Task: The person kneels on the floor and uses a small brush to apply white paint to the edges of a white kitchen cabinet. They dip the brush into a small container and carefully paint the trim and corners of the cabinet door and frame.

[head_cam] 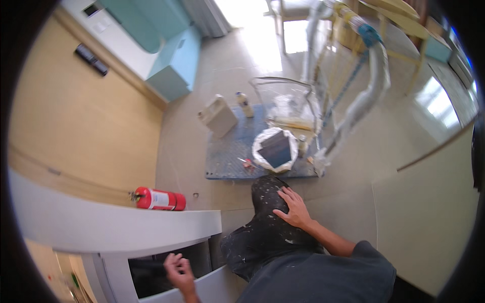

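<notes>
At the lower left, my left hand (179, 273) hangs over the dark cavity (147, 274) of a white cabinet. Its fingers are loosely bent and nothing shows between them. My right hand (293, 212) rests, fingers spread, on the knee of my paint-flecked black trousers (265, 197). Beyond that knee is a blue platform trolley (231, 163). It carries a bucket lined with a white bag (257, 142), with dark flat pieces (278, 151) in its mouth. A beige jug (219, 117) and a capped bottle (245, 105) are on its far left part.
A red fire extinguisher (165, 199) is behind the white ledge (170, 225) on the left. The trolley's plastic-wrapped handle (373, 81) rises at the right. Yellow wooden chairs (401, 53) stand farther back. A pale panel (424, 204) borders my right side.
</notes>
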Motion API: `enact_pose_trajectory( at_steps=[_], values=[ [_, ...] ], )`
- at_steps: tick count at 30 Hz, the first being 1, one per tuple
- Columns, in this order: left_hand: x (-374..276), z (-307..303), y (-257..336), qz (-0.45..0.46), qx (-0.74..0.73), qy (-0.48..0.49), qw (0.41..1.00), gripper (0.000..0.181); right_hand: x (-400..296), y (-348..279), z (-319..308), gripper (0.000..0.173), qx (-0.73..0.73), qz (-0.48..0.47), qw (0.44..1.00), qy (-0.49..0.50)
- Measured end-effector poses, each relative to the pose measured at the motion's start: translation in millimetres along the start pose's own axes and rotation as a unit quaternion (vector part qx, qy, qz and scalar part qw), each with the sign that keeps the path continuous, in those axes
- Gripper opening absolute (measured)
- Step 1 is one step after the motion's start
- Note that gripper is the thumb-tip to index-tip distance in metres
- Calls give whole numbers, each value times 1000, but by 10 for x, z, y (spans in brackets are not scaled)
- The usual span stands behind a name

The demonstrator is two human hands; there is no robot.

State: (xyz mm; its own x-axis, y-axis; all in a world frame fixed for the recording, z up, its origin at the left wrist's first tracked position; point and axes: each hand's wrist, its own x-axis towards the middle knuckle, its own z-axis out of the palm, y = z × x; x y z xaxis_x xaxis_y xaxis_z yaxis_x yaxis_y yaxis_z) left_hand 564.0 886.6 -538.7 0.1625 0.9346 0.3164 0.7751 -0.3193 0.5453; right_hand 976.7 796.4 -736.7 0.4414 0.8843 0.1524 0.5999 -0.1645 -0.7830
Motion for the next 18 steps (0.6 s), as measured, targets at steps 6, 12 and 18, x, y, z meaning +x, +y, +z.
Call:
enact_pose_trajectory(
  at_steps=[6,12,18],
  values=[
    [-1464,1459,-1270,-353,7,-288,890,95,-219,192,-212,48,84,45,995,7],
    [-2303,1743,-1275,-342,217,-304,862,105,-380,620,-104,38,137,206,968,50],
    [-1586,1194,-817,-531,-193,-179,806,82,-502,1294,179,50,120,280,947,106]
  ],
)
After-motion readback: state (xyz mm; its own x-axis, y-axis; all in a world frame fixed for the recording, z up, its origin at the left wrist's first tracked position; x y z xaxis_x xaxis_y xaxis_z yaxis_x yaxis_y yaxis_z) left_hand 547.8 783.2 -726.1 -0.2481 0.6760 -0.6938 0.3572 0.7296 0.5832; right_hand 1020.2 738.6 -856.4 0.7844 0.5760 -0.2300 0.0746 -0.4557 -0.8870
